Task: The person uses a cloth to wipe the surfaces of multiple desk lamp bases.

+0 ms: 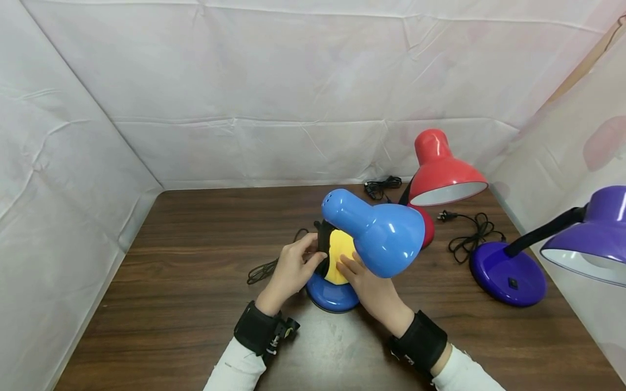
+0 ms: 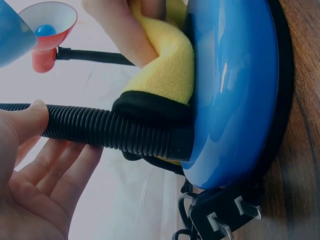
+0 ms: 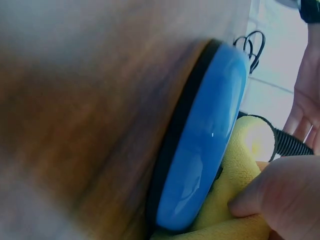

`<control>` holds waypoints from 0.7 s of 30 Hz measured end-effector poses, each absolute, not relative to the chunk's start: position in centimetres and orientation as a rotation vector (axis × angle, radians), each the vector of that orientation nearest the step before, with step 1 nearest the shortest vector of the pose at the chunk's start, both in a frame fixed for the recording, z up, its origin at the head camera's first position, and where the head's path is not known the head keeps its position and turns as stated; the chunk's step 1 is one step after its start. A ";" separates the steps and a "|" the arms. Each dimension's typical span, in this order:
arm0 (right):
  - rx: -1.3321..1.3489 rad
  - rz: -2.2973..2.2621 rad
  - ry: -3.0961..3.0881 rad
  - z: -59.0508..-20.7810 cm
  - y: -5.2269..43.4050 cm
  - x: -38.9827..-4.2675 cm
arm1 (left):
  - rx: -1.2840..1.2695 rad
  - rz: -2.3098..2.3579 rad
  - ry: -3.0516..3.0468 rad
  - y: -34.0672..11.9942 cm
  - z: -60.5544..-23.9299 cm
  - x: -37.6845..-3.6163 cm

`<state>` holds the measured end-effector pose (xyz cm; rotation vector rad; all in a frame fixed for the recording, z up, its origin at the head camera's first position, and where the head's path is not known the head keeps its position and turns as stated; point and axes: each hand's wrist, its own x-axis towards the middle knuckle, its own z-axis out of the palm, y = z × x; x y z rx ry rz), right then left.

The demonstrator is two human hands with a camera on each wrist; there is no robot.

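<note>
A blue desk lamp stands mid-table, its shade (image 1: 383,234) tilted over its round base (image 1: 332,297). My left hand (image 1: 293,266) curls loosely round the black ribbed neck (image 2: 115,131), thumb lying on it. My right hand (image 1: 369,285) pinches a yellow cloth (image 1: 338,251) and presses it onto the base, close to where the neck joins. From the left wrist the cloth (image 2: 165,70) is bunched against the glossy base (image 2: 235,90). In the right wrist view my thumb (image 3: 285,195) sits on the cloth (image 3: 235,175) beside the base (image 3: 205,145).
A red lamp (image 1: 442,171) stands just behind the blue one. A purple lamp (image 1: 506,271) is at the right, shade (image 1: 596,233) overhanging the edge. Black cords (image 1: 469,233) lie between them, and the blue lamp's cord (image 1: 261,270) and plug (image 2: 225,217) lie left. White sheeting walls the table.
</note>
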<state>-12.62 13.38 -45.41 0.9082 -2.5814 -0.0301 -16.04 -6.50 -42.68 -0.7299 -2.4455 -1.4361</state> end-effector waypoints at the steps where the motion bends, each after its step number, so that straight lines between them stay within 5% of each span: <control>1: 0.912 -0.045 -2.595 -45.4 13.4 -12.3 | -0.730 -1.435 -2.445 -6.5 -42.7 -16.0; 21: 1.013 0.072 -2.653 -45.1 13.6 -7.9 | -0.749 -1.490 -2.428 -6.5 -42.9 -16.1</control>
